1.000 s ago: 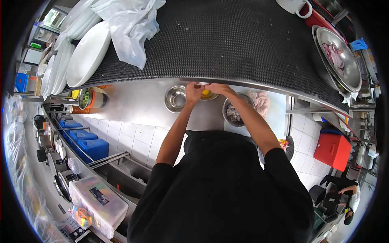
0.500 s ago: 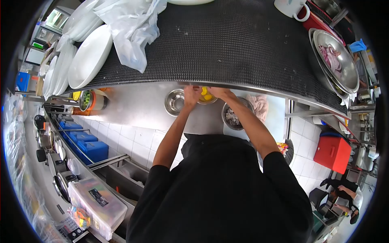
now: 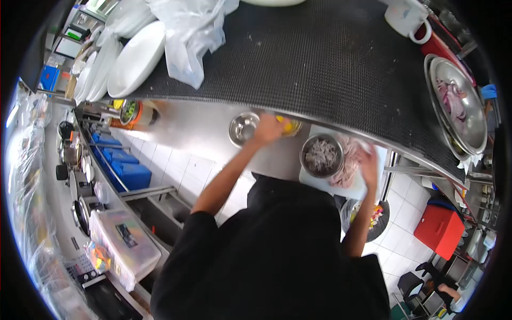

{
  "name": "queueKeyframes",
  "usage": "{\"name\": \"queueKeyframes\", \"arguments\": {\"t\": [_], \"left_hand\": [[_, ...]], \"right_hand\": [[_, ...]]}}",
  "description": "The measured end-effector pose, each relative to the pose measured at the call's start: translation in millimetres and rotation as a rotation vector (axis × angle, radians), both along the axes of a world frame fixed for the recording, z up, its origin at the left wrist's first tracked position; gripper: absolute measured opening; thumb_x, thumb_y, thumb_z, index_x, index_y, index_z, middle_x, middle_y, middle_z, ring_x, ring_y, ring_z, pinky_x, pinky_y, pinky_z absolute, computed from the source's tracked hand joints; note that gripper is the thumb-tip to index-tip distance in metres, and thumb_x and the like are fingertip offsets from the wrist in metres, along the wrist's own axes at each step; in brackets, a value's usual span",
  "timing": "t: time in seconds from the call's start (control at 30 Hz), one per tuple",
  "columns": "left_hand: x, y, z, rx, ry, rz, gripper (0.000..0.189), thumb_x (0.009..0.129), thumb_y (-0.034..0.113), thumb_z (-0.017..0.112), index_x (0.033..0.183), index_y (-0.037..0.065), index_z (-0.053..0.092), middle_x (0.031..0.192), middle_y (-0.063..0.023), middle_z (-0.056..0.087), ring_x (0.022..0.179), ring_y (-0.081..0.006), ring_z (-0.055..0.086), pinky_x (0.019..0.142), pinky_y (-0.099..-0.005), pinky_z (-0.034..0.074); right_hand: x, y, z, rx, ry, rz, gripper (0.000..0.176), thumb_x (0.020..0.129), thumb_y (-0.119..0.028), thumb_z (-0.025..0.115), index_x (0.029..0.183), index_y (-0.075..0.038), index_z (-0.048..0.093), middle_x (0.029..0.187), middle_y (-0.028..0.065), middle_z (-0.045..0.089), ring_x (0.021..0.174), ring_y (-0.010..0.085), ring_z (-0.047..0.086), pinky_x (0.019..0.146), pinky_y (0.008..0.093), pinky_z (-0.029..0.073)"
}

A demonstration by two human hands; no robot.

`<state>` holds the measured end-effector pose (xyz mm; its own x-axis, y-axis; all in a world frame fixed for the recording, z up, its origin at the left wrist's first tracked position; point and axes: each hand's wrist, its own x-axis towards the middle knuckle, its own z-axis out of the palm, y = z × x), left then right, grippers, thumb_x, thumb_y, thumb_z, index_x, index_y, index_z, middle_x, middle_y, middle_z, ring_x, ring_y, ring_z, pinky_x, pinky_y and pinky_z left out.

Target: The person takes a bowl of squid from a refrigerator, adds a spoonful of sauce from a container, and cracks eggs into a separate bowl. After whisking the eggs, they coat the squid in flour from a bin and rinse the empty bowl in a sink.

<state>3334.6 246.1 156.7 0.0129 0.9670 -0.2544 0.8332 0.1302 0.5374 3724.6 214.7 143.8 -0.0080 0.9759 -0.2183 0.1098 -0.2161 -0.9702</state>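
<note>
My left hand (image 3: 270, 128), smeared by motion, is between an empty-looking steel bowl (image 3: 244, 129) and a bowl holding yellow egg yolks (image 3: 289, 125), overlapping the near side of the yolk bowl. Over at the right, my right hand (image 3: 368, 166) is beside a crumpled pale pink, cloth-like item (image 3: 349, 160) on a white cutting board (image 3: 318, 183); its fingers are blurred too. A steel bowl of greyish shredded food (image 3: 322, 155) stands on the board between my two arms. I cannot tell what either hand holds.
A shelf with a black ribbed mat (image 3: 298, 58) overhangs the steel counter (image 3: 197, 125). On it are white dishes (image 3: 137, 58), a plastic bag (image 3: 186, 45), a mug (image 3: 404, 22) and a bowl of sliced onions (image 3: 458, 101). Below right stands a lined waste bin (image 3: 380, 226).
My hands were together at the yolk bowl and are now apart. My right hand has swung right, past the shredded-food bowl to the pink item. My left stays near the yolks.
</note>
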Motion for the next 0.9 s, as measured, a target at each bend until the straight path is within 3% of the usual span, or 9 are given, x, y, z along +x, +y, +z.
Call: {"name": "queueKeyframes", "arguments": {"t": [0.07,0.13,0.2,0.23,0.3,0.37,0.57,0.73,0.9], "left_hand": [[-59.5,4.7,-43.4,0.090,0.043,0.106,0.052,0.087,0.033,0.065,0.131,0.007,0.055,0.132,-0.0232,0.057,0.114,-0.0435,0.057,0.094,-0.0488,0.049],[-108.4,0.1,-52.4,0.528,0.071,0.255,0.050,0.086,0.033,0.063,0.129,0.007,0.059,0.132,-0.0227,0.057,0.120,-0.0435,0.054,0.100,-0.0504,0.044],[-182.7,24.8,-89.8,0.647,0.334,0.204,0.046,0.085,0.028,0.062,0.126,0.007,0.060,0.129,-0.0219,0.060,0.119,-0.0447,0.053,0.101,-0.0526,0.042],[-217.0,36.7,-110.8,0.667,0.388,0.163,0.044,0.084,0.025,0.062,0.124,0.007,0.061,0.127,-0.0217,0.061,0.116,-0.0460,0.054,0.101,-0.0541,0.042],[-240.7,51.1,-107.9,0.843,0.507,0.129,0.040,0.086,0.026,0.063,0.123,0.008,0.060,0.117,-0.0165,0.065,0.104,-0.0392,0.060,0.092,-0.0493,0.048],[-258.5,68.7,-100.8,0.941,0.573,0.117,0.037,0.088,0.026,0.064,0.121,0.009,0.060,0.111,-0.0131,0.066,0.097,-0.0344,0.063,0.087,-0.0455,0.050],[-253.8,123.0,-93.7,0.727,0.362,0.110,0.031,0.090,0.027,0.064,0.115,0.008,0.061,0.105,-0.0089,0.065,0.090,-0.0254,0.061,0.079,-0.0372,0.048],[-235.3,139.6,-91.8,0.609,0.081,0.158,0.027,0.093,0.028,0.063,0.111,0.008,0.061,0.099,-0.0055,0.063,0.085,-0.0180,0.060,0.072,-0.0304,0.047],[-229.8,66.9,-64.3,0.092,-0.947,0.459,0.024,0.095,0.029,0.063,0.106,0.008,0.061,0.093,-0.0020,0.062,0.079,-0.0105,0.059,0.066,-0.0235,0.045]], "right_hand": [[64.6,-62.0,35.9,0.043,-0.227,-0.238,0.039,0.098,-0.023,0.059,0.135,-0.014,0.053,0.083,0.0037,0.062,0.070,0.0096,0.057,0.057,0.0245,0.044],[139.5,-120.3,17.1,0.006,-0.646,-0.389,0.036,0.098,-0.029,0.059,0.128,-0.010,0.059,0.058,0.0042,0.049,0.058,0.0120,0.046,0.055,0.0319,0.041],[238.5,-172.5,-61.3,0.012,-1.127,-0.332,0.043,0.094,-0.040,0.063,0.125,-0.010,0.060,0.084,0.0198,0.070,0.082,0.0363,0.069,0.074,0.0442,0.053],[242.6,-185.0,-58.9,-0.222,-1.108,-0.322,0.051,0.092,-0.045,0.064,0.127,-0.007,0.058,0.109,0.0290,0.068,0.105,0.0455,0.065,0.089,0.0507,0.051],[281.4,-218.7,-117.4,-0.270,-1.175,-0.361,0.062,0.090,-0.047,0.064,0.129,0.000,0.057,0.120,0.0305,0.062,0.113,0.0444,0.061,0.096,0.0482,0.048],[284.1,-241.8,-133.1,-0.236,-1.330,-0.338,0.069,0.089,-0.051,0.065,0.131,0.003,0.055,0.126,0.0313,0.058,0.118,0.0450,0.057,0.100,0.0477,0.047],[99.2,-190.1,-7.7,-0.011,-0.712,-0.500,0.035,0.099,-0.025,0.059,0.122,0.001,0.063,0.114,0.0193,0.069,0.097,0.0260,0.070,0.082,0.0352,0.055],[-67.0,-137.6,59.6,0.193,-0.594,-0.433,0.031,0.098,-0.018,0.060,0.125,-0.003,0.063,0.109,0.0154,0.070,0.093,0.0224,0.068,0.077,0.0346,0.054],[-215.4,-117.2,94.7,0.274,-0.297,-0.071,0.028,0.096,-0.011,0.059,0.123,-0.005,0.063,0.103,0.0121,0.070,0.091,0.0192,0.067,0.076,0.0320,0.054]]}}
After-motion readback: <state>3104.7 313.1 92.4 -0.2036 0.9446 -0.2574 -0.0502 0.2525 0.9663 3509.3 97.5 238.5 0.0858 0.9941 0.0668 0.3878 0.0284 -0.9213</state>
